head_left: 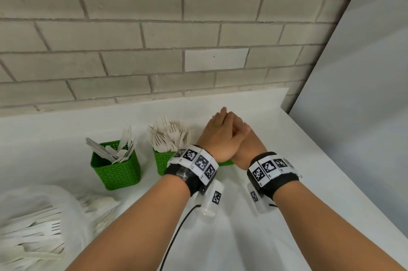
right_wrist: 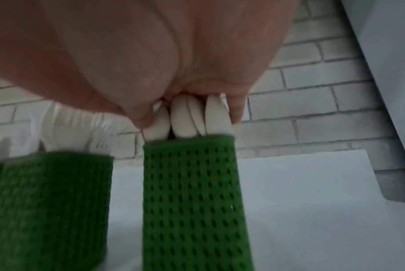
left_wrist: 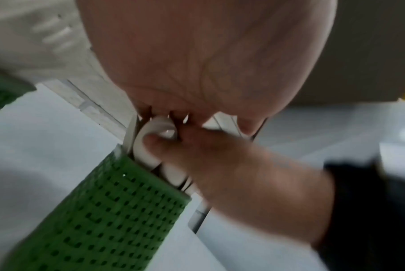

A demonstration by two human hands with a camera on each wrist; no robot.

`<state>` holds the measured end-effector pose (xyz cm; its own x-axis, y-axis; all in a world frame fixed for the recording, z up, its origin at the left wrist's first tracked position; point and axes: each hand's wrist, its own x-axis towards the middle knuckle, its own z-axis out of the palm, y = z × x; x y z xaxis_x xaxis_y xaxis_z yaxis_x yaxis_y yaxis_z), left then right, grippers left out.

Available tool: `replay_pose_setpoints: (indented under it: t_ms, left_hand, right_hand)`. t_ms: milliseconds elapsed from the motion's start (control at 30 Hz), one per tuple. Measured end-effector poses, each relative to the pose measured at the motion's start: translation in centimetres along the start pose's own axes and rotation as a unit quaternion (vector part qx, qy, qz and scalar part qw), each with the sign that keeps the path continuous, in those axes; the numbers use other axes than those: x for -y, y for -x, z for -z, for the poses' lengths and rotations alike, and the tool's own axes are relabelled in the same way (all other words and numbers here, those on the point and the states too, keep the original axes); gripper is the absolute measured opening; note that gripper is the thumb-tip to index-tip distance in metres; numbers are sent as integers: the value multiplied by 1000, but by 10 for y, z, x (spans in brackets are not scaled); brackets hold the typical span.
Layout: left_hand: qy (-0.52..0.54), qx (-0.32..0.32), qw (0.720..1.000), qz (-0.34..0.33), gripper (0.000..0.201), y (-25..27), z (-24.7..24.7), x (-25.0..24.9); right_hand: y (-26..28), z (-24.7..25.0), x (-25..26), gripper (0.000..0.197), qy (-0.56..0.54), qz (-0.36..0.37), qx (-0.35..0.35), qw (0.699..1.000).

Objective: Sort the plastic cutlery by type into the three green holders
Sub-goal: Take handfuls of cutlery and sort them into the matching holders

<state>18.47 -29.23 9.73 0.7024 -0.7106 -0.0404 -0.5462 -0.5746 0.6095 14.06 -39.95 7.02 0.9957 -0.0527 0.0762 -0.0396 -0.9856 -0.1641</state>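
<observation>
Green perforated plastic holders stand in a row on the white counter (head_left: 276,138) against a grey brick wall (head_left: 132,38). The left holder (head_left: 116,169) contains knives (head_left: 103,151) leaning at mixed angles. The middle holder (head_left: 163,160) contains forks (head_left: 167,133) standing tines up, fanned out above its rim. The right holder (right_wrist: 192,198) is almost wholly hidden in the head view behind both hands, with only a strip of green rim showing; the wrist views show it upright and filled with spoons (right_wrist: 192,117), bowls upward and protruding just above the rim. The left hand (head_left: 220,136) and the right hand (head_left: 247,144) are pressed together directly over this holder. In the right wrist view, the right hand's fingers (right_wrist: 237,111) are curled down over the spoon bowls, thumb on one side and fingers on the other, gripping the bunch. In the left wrist view, the left hand's fingers (left_wrist: 155,144) are likewise curled onto the spoon bowls at the rim, in contact with the other hand. A heap of unsorted white cutlery (head_left: 33,233) lies on clear plastic wrap at the near left of the counter, well apart from the hands. Both wrists carry black bands with printed markers.
</observation>
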Motion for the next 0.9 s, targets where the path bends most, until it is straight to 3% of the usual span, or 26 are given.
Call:
replay_pose_setpoints:
  t_ms: [67,167,267,367,433,533,633,700,733,833,900]
  left_hand:
    - [12,-12,1000,4,76,0,-3,-2]
    - [65,-40,997,-15,73,7,9,-13]
    - [132,-65,989,-16,71,30,29,-14]
    - [194,-120,974,-1,65,71,51,11]
    - [200,-158,967,10,53,110,65,40]
    - [172,-209,962,44,26,184,83,98]
    - [32,-313,940,130,13,260,100,160]
    - [-47,-380,894,234,27,300,104,195]
    - [-53,-394,867,300,43,314,105,209]
    - [64,-350,821,446,92,335,98,241]
    - [169,-312,816,456,92,336,92,256]
  right_hand:
    - [-1,0,0,79,54,4,14,998]
    - [3,4,2,74,-38,-18,-24,999]
    - [7,12,6,70,-61,-40,-78,994]
    - [15,31,35,59,-222,-49,-181,957]
    - [25,36,67,47,-282,-21,-201,938]
    - [38,24,123,31,-342,75,-134,927]
    - [51,3,185,24,-373,166,-31,912]
    - [53,-15,228,21,-379,215,29,900]
    - [51,-25,250,19,-381,230,62,893]
    - [35,-63,313,21,-355,252,154,887]
    - [19,-88,343,41,-249,256,209,910]
